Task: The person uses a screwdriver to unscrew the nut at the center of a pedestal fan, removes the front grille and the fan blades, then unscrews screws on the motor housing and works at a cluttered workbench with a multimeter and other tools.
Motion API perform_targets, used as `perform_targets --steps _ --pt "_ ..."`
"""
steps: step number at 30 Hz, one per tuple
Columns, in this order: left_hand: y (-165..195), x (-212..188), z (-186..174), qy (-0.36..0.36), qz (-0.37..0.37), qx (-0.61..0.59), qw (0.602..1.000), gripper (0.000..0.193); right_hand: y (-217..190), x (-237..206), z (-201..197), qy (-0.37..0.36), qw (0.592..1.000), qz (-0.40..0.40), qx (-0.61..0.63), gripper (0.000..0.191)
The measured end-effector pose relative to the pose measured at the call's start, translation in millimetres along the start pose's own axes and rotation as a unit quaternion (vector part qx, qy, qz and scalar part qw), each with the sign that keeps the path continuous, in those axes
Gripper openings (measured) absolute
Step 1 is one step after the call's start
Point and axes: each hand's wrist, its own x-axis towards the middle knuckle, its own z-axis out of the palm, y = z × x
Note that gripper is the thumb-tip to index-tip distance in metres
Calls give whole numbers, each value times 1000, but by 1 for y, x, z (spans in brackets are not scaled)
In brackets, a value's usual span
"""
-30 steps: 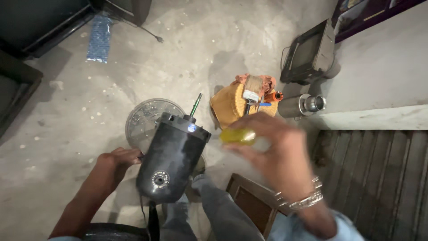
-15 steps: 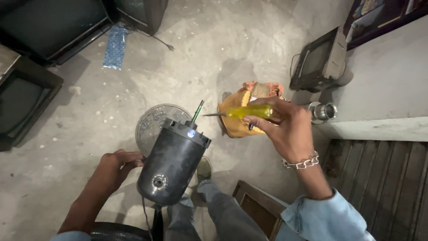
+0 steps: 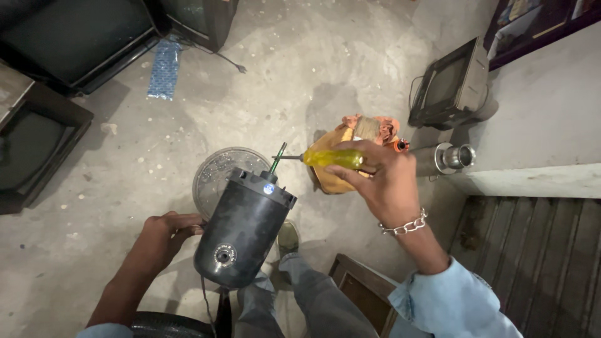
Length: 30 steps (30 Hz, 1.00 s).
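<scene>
Screwdriver (image 3: 332, 158) sits pinched in my right hand (image 3: 382, 181), its tip just above the black motor housing (image 3: 244, 228). My left hand (image 3: 164, 235) seems curled against the housing's side; I'd seat the tip squarely before turning.

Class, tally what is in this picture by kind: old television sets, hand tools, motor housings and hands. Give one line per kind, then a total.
Television sets: 4, e.g. the grey one
Screwdriver: 1
Motor housing: 1
Hands: 2, left hand, right hand
Total: 8
</scene>
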Motion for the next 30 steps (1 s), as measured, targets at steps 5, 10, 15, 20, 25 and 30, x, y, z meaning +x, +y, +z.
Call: perform_targets --steps 5,10,15,20,25,30 --pt "-1 -1 0 -13 -39 8 999 30 -6 -7 -3 7 999 3 -43 36" --pt "-8 1 4 16 40 -1 999 25 -11 -10 -10 33 994 6 -109 34" --pt "-8 1 7 9 -22 22 999 26 -17 -15 -10 55 988 4 -144 35" --pt "-6 1 5 16 -6 -5 1000 28 -15 -9 -8 49 997 8 -59 33" --pt "-7 0 4 13 -19 -6 1000 25 -13 -10 -4 73 980 1 185 32" --pt "0 -3 2 11 -16 2 1000 21 -5 -9 -8 56 997 -41 -19 32"
